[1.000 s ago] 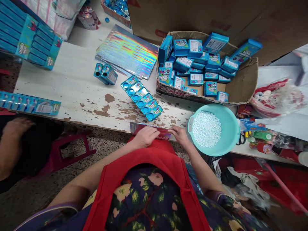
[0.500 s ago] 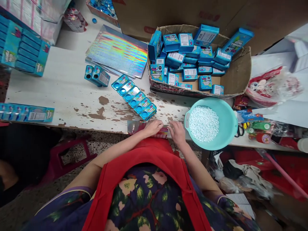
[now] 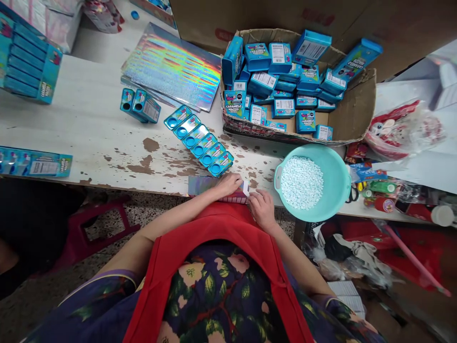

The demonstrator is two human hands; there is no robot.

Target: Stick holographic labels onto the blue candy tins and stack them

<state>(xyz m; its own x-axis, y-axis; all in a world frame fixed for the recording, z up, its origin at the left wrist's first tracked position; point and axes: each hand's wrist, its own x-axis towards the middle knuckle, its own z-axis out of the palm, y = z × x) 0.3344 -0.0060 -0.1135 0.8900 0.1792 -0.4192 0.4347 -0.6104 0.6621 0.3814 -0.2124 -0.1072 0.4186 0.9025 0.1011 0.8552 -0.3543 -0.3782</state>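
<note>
A shiny, printed cardboard box (image 3: pixel 196 186), silver and purple-red, lies along the table's front edge against my red apron. My left hand (image 3: pixel 228 185) is closed over its top, the fingers curled. At the box's right end a small white flap (image 3: pixel 246 186) sticks up. My right hand (image 3: pixel 262 208) has its fingertips closed on that end, just below the flap; the exact grip is partly hidden. Just beyond my left hand, several blue candy packs (image 3: pixel 200 141) with round holes lie in a slanting row. To the right of my right hand is a turquoise bowl (image 3: pixel 335 178) holding white candies (image 3: pixel 302 183).
Behind stands an open carton (image 3: pixel 357 114) full of blue packs. Holographic sheets (image 3: pixel 174 64) and two upright blue packs (image 3: pixel 140 105) are at the left back. Scissors (image 3: pixel 353 194) lie beside the bowl. At far left, a person's dark clothing (image 3: pixel 32 214) shows near a pink stool (image 3: pixel 78 233).
My right hand has moved slightly down and left onto the box's end, and the white flap there now shows. My left hand stays on the box. The view has shifted a little.
</note>
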